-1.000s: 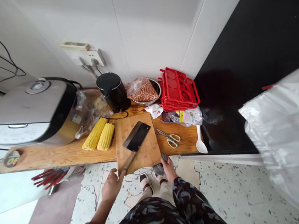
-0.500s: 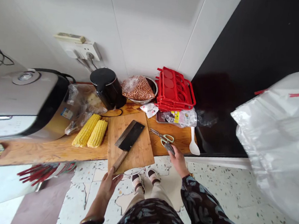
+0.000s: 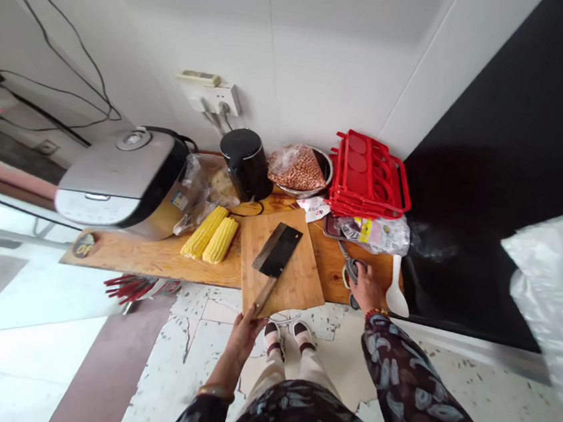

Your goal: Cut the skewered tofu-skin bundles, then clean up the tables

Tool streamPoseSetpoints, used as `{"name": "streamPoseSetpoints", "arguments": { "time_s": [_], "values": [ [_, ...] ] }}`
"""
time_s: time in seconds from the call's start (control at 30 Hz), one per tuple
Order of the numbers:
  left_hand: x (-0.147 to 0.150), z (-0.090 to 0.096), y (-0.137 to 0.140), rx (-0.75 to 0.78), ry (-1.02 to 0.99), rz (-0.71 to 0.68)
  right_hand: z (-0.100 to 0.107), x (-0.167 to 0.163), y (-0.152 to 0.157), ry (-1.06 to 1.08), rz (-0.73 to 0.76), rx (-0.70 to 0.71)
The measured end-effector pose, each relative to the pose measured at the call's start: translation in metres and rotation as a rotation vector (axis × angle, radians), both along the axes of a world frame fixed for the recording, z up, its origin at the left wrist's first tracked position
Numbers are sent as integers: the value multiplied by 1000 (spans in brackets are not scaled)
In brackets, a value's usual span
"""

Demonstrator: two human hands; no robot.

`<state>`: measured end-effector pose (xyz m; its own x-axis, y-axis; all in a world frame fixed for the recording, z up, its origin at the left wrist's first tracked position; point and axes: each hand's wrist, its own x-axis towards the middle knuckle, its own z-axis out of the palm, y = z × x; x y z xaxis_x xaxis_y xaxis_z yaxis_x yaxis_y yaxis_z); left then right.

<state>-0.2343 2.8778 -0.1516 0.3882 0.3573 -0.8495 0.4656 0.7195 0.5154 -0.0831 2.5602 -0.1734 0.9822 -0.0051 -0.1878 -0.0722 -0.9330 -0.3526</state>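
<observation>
A cleaver [image 3: 282, 248] lies on the wooden cutting board [image 3: 309, 288], its blade away from me and its handle toward the front edge. At that edge my left hand [image 3: 245, 331] has its fingers closed about the handle's end. My right hand [image 3: 368, 288] is right of the board, fingers curled over dark grey scissors [image 3: 353, 268]. A pale green handle ring [image 3: 345, 276] shows beside the fingers; the overlap is unclear. Two peeled corn cobs [image 3: 221, 239] lie left of the board. A white spoon [image 3: 396, 289] rests just right of my right hand.
A rice cooker [image 3: 114, 180] and a black kettle [image 3: 246, 167] stand to the left and back. Behind the board are a bag of peanuts [image 3: 300, 171] in a metal bowl, red plastic racks [image 3: 368, 176] and plastic packaging [image 3: 380, 233]. A white bag [image 3: 552, 266] hangs at right.
The view has swung left, so the counter sits further right in the picture. My right hand has moved over the scissors from their near end. My left hand stays at the cleaver's handle end.
</observation>
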Motion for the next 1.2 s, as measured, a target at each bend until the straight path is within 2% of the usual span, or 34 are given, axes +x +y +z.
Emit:
{"name": "streamPoseSetpoints", "arguments": {
  "time_s": [0.07, 0.17, 0.27, 0.37, 0.5, 0.57, 0.63, 0.73, 0.83, 0.9, 1.0, 1.1, 1.2],
  "values": [
    [-4, 1, 3, -27, -24, -24, -4, -1, -13, -4, -3, 13],
    [-15, 4, 12, -53, -39, -81, -8, -4, -31, -55, 10, 105],
    [-33, 7, 26, -12, -16, -95, -7, -5, -41, -132, -115, 205],
    [-58, 10, 38, 25, 46, -80, 2, 3, -32, -204, -199, 289],
    [-89, 15, 37, 24, 149, -64, 9, 28, 14, -190, 7, 405],
    [-100, 19, 29, 13, 182, -72, 6, 33, 42, -145, 137, 384],
    [-108, 22, 18, 5, 187, -89, 0, 24, 61, -95, 256, 335],
    [-120, 26, 6, 2, 176, -101, -12, -12, 62, -66, 330, 319],
    [-137, 29, 3, -13, 198, -85, -21, -42, 31, -29, 334, 352],
    [-148, 31, 5, -15, 212, -58, -24, -42, 2, -54, 257, 291],
    [-163, 33, 8, 8, 205, 12, -25, -17, -25, -108, 121, 63],
    [-176, 35, 9, 29, 224, 63, -26, 5, -24, -30, 108, -169],
    [-189, 37, 9, 32, 219, 98, -29, 8, -12, 39, 88, -257]
  ]
}}
